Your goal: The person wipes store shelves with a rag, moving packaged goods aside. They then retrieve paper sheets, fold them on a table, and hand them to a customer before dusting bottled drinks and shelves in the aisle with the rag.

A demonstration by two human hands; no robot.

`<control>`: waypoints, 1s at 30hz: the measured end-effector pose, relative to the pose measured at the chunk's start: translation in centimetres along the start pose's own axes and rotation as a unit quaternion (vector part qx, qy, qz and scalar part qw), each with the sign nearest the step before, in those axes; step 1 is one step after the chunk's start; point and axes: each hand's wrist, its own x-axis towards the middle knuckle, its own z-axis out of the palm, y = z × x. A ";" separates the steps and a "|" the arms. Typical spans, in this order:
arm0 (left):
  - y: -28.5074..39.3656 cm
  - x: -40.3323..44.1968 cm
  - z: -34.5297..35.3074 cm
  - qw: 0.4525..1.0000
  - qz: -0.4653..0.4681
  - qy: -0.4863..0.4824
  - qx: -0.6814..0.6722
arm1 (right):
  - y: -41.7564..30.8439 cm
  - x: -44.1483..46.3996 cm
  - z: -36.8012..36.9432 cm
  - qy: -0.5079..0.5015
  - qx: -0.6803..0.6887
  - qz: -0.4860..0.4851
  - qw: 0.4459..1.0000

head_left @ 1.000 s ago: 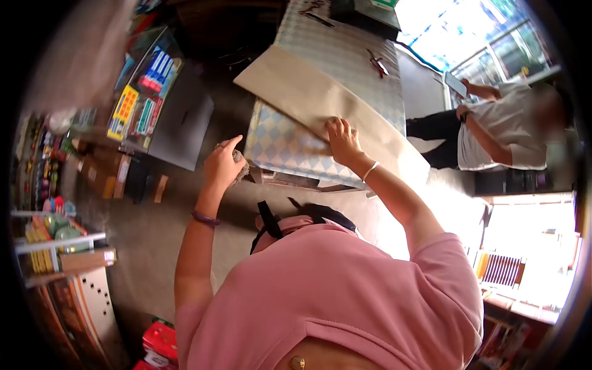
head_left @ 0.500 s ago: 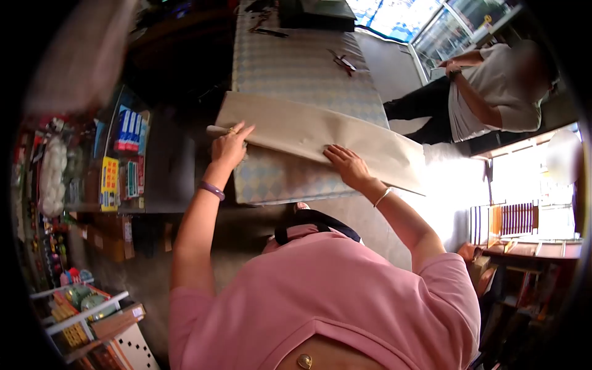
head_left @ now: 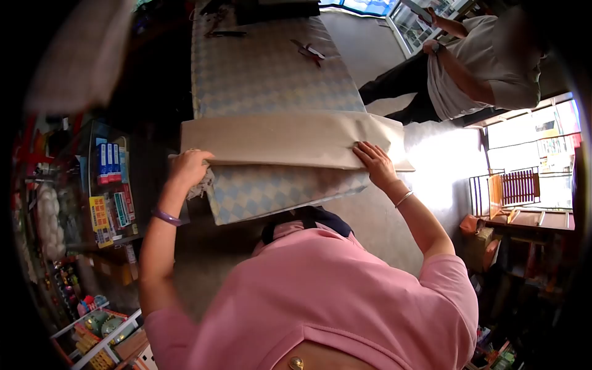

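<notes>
A long folded beige sheet (head_left: 271,139), paper or cloth, lies across the checked table (head_left: 246,197), its right end reaching past the table's side. At its left near corner, my left hand (head_left: 192,168) has its fingers curled round the edge. Something pale and crumpled (head_left: 202,184) shows beneath that hand; I cannot tell what it is. Toward the right end, my right hand (head_left: 377,163) rests with stretched fingers on top of the sheet's near edge, where the surface is slightly dented. Its thumb is hidden.
Red-handled scissors or a similar tool (head_left: 308,52) and a dark tool (head_left: 228,33) lie farther up the table. A person (head_left: 462,74) stands beyond its right side. Shelves with boxes (head_left: 110,163) are on the left; a wooden rack (head_left: 518,188) is at right.
My right hand has slid rightward along the sheet toward its end. The left hand has curled more tightly round the corner. The sheet now appears more level across the view, which has also turned.
</notes>
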 end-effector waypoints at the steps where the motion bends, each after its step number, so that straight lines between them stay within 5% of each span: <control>1: 0.0 0.1 -0.4 1.000 -0.009 -0.003 0.005 | 0.2 -0.1 -0.4 0.006 0.014 0.002 1.000; 8: -2.3 -0.5 -0.3 0.999 -0.041 -0.030 0.004 | 3.9 -1.1 -0.2 0.035 -0.005 0.008 0.999; 11: -2.7 -0.3 -1.8 0.992 -0.097 -0.074 -0.037 | 4.3 1.8 -4.0 -0.200 0.080 0.108 0.971; 15: -7.0 3.1 -1.7 0.987 -0.034 -0.131 -0.092 | 6.5 7.1 -5.0 -0.299 0.163 0.024 0.940; 20: -8.3 7.9 -2.4 0.979 -0.021 -0.178 -0.097 | 0.7 13.3 -2.0 -0.220 0.154 -0.074 0.961; 23: -8.6 8.6 -1.8 0.993 -0.054 -0.003 -0.105 | 3.2 15.5 0.8 -0.141 0.192 -0.119 0.964; 26: -6.8 7.3 -0.9 0.972 -0.065 0.216 -0.068 | 3.9 16.2 1.8 -0.173 0.226 -0.042 0.958; 30: -7.2 4.7 0.5 0.957 -0.064 0.250 -0.135 | 3.5 17.4 2.0 -0.255 0.185 0.031 0.948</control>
